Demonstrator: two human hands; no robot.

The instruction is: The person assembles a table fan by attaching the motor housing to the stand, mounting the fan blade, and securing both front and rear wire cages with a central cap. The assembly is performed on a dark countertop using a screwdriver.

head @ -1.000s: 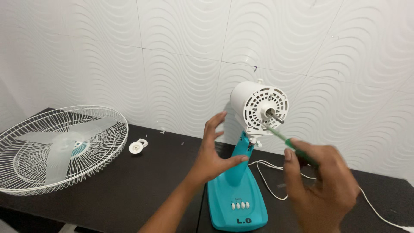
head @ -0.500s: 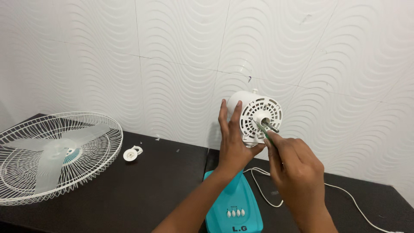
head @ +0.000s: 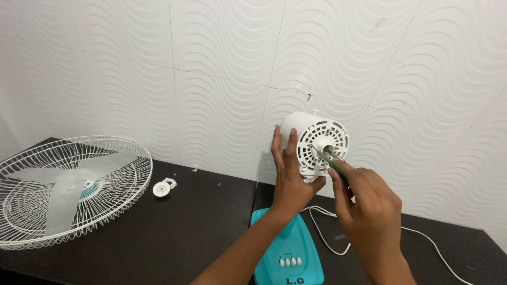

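A white fan motor housing (head: 311,138) with a slotted front and a bare metal shaft stands on a teal stand (head: 288,248) with white buttons. My left hand (head: 289,177) grips the left side of the housing, fingers up along it. My right hand (head: 369,216) holds a green-handled screwdriver (head: 331,162) whose tip rests on the housing's front face, just left of the shaft.
A white wire fan guard (head: 68,184) with translucent blades inside lies flat on the dark table (head: 174,232) at the left. A small white cap (head: 161,187) sits beside it. A white cord (head: 422,243) trails right behind the stand. A ribbed white wall stands close behind.
My left hand rose from in front of the stand and took hold of the motor housing. My right hand brought the screwdriver tip up onto the housing's front.
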